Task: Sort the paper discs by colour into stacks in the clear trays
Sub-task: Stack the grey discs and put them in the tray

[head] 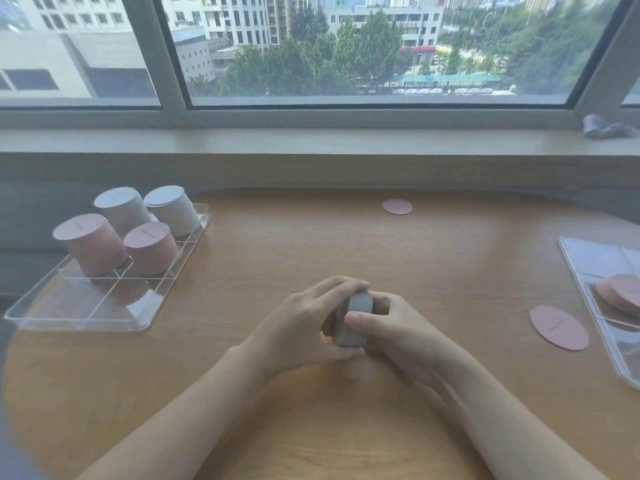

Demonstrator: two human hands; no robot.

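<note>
Both hands are wrapped around a small stack of grey discs [353, 318] held on edge just above the middle of the surface [346, 237], left hand [304, 323] cupping it from the left, right hand [391, 327] closing in from the other side with the thumb lying across the front. So neither hand is spread, they're squeezing the pile between them

Tip for this bit, imo: square the stack up before it travels. Roll it lightly between the palms so the edges line up, don't crush it, paper discs fan out fast if the pressure is uneven

Grey goes to the left tray [79, 320], where two grey stacks [149, 213] sit in the far compartments and two pink stacks [117, 244] just in front of them. I'd lower the handful flat onto a grey stack and let go only once it's seated, those towers look tippy

Still loose: a pink disc [397, 206] near the far edge, another pink disc [558, 327] just beside the right tray [588, 258], which has a few pink ones leaning in it
</note>
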